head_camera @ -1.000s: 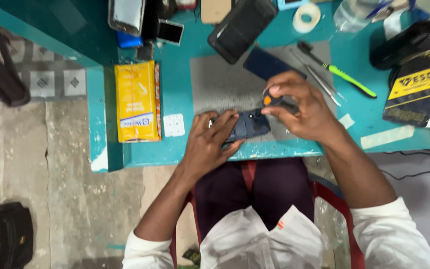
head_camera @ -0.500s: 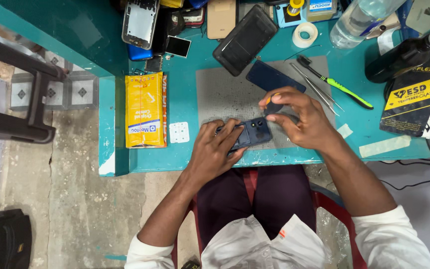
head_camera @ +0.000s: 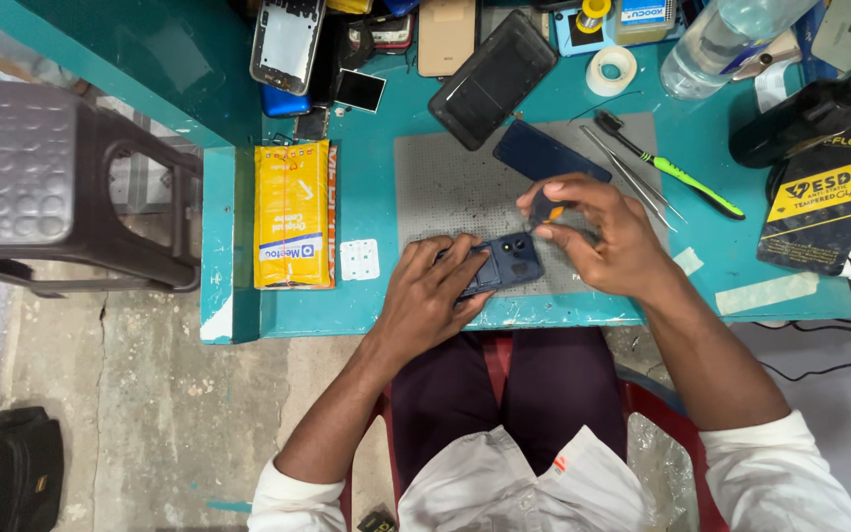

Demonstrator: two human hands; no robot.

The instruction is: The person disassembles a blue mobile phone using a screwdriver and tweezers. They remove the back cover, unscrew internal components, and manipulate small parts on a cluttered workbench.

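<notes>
A dark blue phone point(head_camera: 500, 264) lies back-up on a grey work mat point(head_camera: 445, 187) near the front edge of a teal table. My left hand point(head_camera: 435, 296) rests on its left end and pins it down. My right hand point(head_camera: 603, 236) hovers just right of the phone, fingers pinched around a small tool with an orange and black handle point(head_camera: 550, 211) whose tip points down at the phone. A separate dark blue back cover point(head_camera: 549, 153) lies on the mat behind my right hand.
A yellow packet point(head_camera: 293, 212) and a small white blister card point(head_camera: 359, 259) lie left of the mat. Tweezers point(head_camera: 632, 177), a green-handled brush point(head_camera: 677, 167), a tape roll point(head_camera: 611, 69), a clear bottle point(head_camera: 721, 39) and several phones sit farther back. A dark plastic stool point(head_camera: 41, 177) stands left.
The camera view has shifted, bringing the stool into sight at left. My right hand has lifted slightly off the phone with the tool; my left hand stays on the phone.
</notes>
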